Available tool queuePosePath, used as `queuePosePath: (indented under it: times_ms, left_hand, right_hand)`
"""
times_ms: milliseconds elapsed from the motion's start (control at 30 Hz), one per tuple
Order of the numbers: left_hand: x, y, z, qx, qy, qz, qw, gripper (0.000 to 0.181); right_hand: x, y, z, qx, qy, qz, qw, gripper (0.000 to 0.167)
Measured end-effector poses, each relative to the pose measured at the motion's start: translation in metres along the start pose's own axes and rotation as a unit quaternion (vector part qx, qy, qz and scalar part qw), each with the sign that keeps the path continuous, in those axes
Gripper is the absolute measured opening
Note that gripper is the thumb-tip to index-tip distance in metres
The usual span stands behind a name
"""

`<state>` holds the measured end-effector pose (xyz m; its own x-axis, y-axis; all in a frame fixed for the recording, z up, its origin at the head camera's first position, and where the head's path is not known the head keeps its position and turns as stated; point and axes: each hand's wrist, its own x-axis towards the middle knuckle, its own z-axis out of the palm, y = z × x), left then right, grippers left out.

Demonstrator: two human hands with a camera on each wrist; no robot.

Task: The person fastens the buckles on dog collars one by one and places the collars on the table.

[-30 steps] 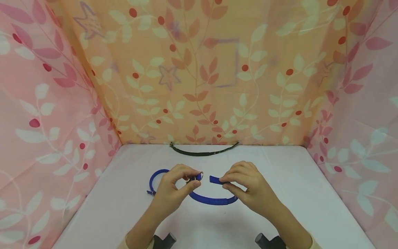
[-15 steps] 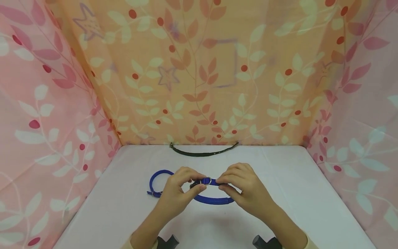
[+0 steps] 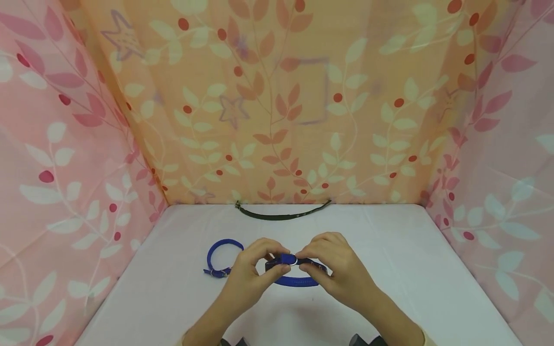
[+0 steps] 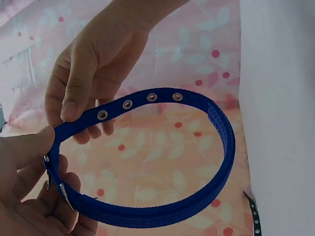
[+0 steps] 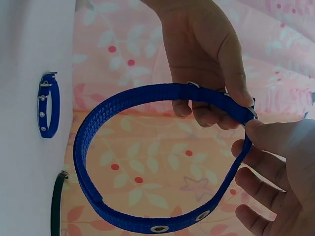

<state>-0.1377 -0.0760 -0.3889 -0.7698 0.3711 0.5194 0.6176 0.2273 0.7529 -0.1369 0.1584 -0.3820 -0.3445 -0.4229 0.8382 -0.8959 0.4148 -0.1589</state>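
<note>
A blue collar [image 3: 298,281] with metal eyelets is bent into a loop between both hands, just above the table. The left hand [image 3: 250,270] pinches its buckle end beside a silver ring [image 3: 293,260]. The right hand [image 3: 343,263] pinches the eyelet end close to that ring. In the left wrist view the blue strap [image 4: 147,215] forms a wide loop, with several eyelets along its far side. From the right wrist view the two ends of the collar [image 5: 147,93] meet at the fingertips; the fingers partly hide the buckle and the strap tip.
A second blue collar [image 3: 210,252], buckled into a ring, lies on the white table [image 3: 389,250] left of the hands. Near the back edge lies a dark green collar [image 3: 272,217], stretched in a shallow curve. Patterned cloth walls [image 3: 268,144] stand around the table.
The hands have come closer together. The strap end, earlier apart from the ring, now passes at the ring, and the right fingers pinch near it. More of the second blue collar shows.
</note>
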Motion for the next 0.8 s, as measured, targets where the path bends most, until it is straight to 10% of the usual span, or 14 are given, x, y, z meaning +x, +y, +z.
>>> queuePosePath:
  times_ms: [800]
  left_hand:
    - [-0.0011, -0.0008, 0.0023, 0.003, 0.022, -0.033, 0.9992, 0.022]
  right_hand:
    - [-0.0037, -0.0035, 0.0088, 0.041, 0.015, 0.041, 0.9982, 0.021]
